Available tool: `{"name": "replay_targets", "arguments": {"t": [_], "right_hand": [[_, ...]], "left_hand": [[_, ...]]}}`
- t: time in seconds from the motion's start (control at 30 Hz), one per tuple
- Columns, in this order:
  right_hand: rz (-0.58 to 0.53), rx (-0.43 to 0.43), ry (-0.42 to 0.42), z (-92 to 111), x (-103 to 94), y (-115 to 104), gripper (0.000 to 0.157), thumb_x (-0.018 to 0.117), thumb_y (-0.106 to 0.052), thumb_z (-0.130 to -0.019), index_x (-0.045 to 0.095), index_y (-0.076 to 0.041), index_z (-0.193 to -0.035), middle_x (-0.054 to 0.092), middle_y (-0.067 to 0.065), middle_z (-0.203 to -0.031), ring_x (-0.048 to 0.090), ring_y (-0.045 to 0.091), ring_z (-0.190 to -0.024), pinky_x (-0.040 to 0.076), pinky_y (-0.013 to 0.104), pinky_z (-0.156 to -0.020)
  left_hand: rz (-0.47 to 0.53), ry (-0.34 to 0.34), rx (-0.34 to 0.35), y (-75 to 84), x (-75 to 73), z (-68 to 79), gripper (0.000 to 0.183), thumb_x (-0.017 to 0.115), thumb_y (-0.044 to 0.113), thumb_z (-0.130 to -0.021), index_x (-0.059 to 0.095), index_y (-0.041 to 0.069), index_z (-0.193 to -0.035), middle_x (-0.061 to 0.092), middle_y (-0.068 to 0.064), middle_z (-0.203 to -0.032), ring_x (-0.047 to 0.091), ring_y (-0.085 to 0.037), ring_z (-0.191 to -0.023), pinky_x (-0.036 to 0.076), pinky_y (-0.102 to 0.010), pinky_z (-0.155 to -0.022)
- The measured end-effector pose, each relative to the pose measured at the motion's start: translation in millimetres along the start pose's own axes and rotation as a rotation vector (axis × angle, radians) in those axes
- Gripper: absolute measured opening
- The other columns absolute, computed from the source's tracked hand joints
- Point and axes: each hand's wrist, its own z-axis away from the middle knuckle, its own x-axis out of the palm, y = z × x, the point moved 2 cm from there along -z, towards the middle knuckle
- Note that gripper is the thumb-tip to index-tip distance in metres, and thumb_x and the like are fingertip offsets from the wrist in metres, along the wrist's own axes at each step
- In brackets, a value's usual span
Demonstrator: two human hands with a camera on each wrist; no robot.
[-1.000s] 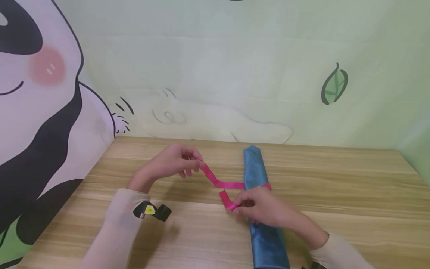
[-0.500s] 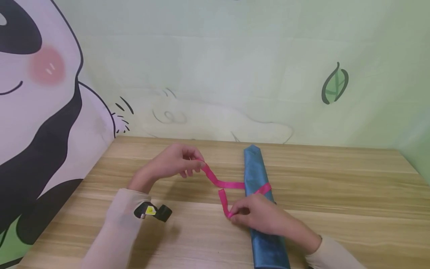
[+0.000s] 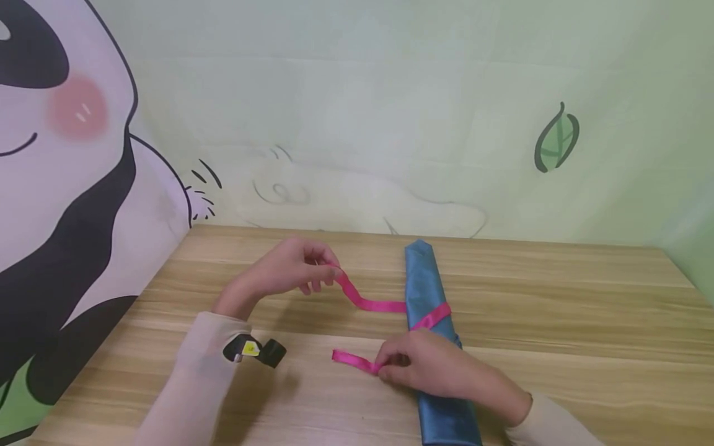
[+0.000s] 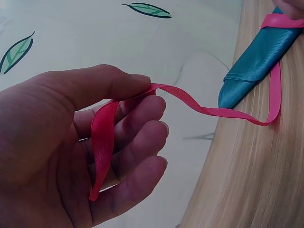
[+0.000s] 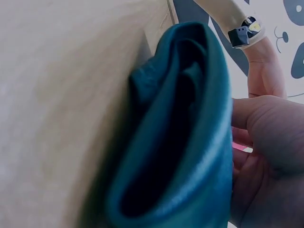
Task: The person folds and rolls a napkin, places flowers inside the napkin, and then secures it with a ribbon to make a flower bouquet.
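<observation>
A folded blue satin necktie [image 3: 422, 272] lies lengthwise on the table, its pointed tip toward the wall. Around its middle passes a pink ribbon [image 3: 385, 306], which crosses the top at a slant. Left of the tie, my left hand [image 3: 292, 267] pinches one end of the ribbon between thumb and index finger, raised above the table; a short tail hangs over the palm in the left wrist view. Over the tie's lower half, my right hand [image 3: 429, 365] pinches the ribbon near its other end, with a loose tail pointing left. The right wrist view shows the tie's rolled layers [image 5: 175, 128] close up.
The wooden table [image 3: 558, 297] extends to both sides of the tie. Behind it stands a pale green backdrop [image 3: 362, 124] with a printed panda [image 3: 100, 155] and a leaf. A small black camera [image 3: 272, 353] sits on the left wrist.
My right hand has moved down and slightly left, drawing the ribbon diagonally across the tie. Its loose tail has swung down to the left. The left hand stays almost still.
</observation>
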Motion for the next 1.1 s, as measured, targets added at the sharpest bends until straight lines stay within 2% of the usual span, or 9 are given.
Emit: {"name": "replay_targets", "arguments": {"t": [0.13, 0.23, 0.37, 0.5, 0.63, 0.73, 0.87, 1.1], "right_hand": [[-0.004, 0.029, 0.009, -1, 0.2, 0, 0.012, 0.078, -0.02, -0.099, 0.08, -0.018, -0.11, 0.065, -0.017, -0.08, 0.057, 0.005, -0.069, 0.051, 0.026, -0.064], [-0.013, 0.088, 0.008, 1, -3.3, -5, 0.021, 0.079, -0.022, -0.098, 0.078, -0.017, -0.119, 0.064, -0.015, -0.079, 0.058, 0.008, -0.068, 0.05, 0.026, -0.063], [-0.011, 0.094, 0.034, 5, -9.6, -7, 0.03, 0.08, -0.019, -0.097, 0.075, -0.012, -0.126, 0.065, -0.014, -0.081, 0.059, 0.008, -0.068, 0.051, 0.026, -0.063], [-0.015, 0.04, 0.098, 8, -18.9, -6, 0.026, 0.078, -0.013, -0.097, 0.075, -0.006, -0.122, 0.068, -0.012, -0.084, 0.06, 0.005, -0.072, 0.055, 0.026, -0.067], [0.001, -0.019, 0.205, 9, -29.6, -6, 0.018, 0.078, -0.006, -0.096, 0.077, -0.004, -0.113, 0.071, -0.007, -0.088, 0.061, 0.006, -0.075, 0.057, 0.026, -0.068], [0.008, -0.026, 0.272, 10, -36.6, -6, 0.016, 0.079, -0.004, -0.095, 0.077, -0.003, -0.11, 0.072, -0.005, -0.091, 0.062, 0.008, -0.076, 0.057, 0.027, -0.069], [0.005, -0.004, 0.319, 11, -43.2, -7, 0.016, 0.079, -0.004, -0.095, 0.076, -0.003, -0.111, 0.072, -0.004, -0.093, 0.063, 0.01, -0.078, 0.057, 0.028, -0.067], [0.01, 0.011, 0.409, 8, -43.5, -9, 0.016, 0.08, -0.003, -0.094, 0.076, -0.005, -0.109, 0.073, -0.004, -0.095, 0.066, 0.013, -0.081, 0.059, 0.028, -0.066]], "left_hand": [[0.001, -0.001, -0.003, 1.2, -0.1, 0.3, 0.01, 0.075, 0.015, -0.098, 0.077, 0.006, -0.103, 0.072, -0.016, -0.09, 0.066, -0.025, -0.073, 0.06, -0.038, -0.066], [-0.003, -0.001, -0.007, 1.5, 0.2, -0.3, 0.01, 0.075, 0.016, -0.099, 0.077, 0.006, -0.103, 0.072, -0.016, -0.091, 0.066, -0.026, -0.073, 0.061, -0.039, -0.067], [0.004, -0.01, 0.002, 1.0, 3.4, -2.9, 0.011, 0.075, 0.016, -0.098, 0.077, 0.006, -0.104, 0.072, -0.015, -0.091, 0.066, -0.025, -0.074, 0.061, -0.039, -0.067], [0.009, -0.017, 0.011, 2.5, 5.8, -3.3, 0.011, 0.075, 0.015, -0.098, 0.076, 0.006, -0.103, 0.072, -0.015, -0.091, 0.066, -0.026, -0.074, 0.06, -0.039, -0.067], [0.002, -0.011, 0.013, 4.6, 6.1, -3.5, 0.011, 0.075, 0.016, -0.099, 0.076, 0.007, -0.103, 0.072, -0.011, -0.089, 0.067, -0.026, -0.075, 0.061, -0.039, -0.068], [0.0, -0.008, 0.021, 5.0, 6.9, -4.8, 0.011, 0.075, 0.017, -0.099, 0.076, 0.007, -0.103, 0.072, -0.009, -0.09, 0.067, -0.026, -0.076, 0.061, -0.038, -0.068], [0.002, 0.001, 0.04, 5.5, 8.4, -5.5, 0.008, 0.074, 0.014, -0.098, 0.076, 0.007, -0.102, 0.073, -0.012, -0.09, 0.067, -0.026, -0.076, 0.061, -0.037, -0.067], [-0.007, 0.008, 0.079, 11.8, 13.2, -1.3, 0.006, 0.073, 0.01, -0.098, 0.078, 0.009, -0.102, 0.073, -0.007, -0.089, 0.067, -0.025, -0.076, 0.061, -0.039, -0.067]]}}
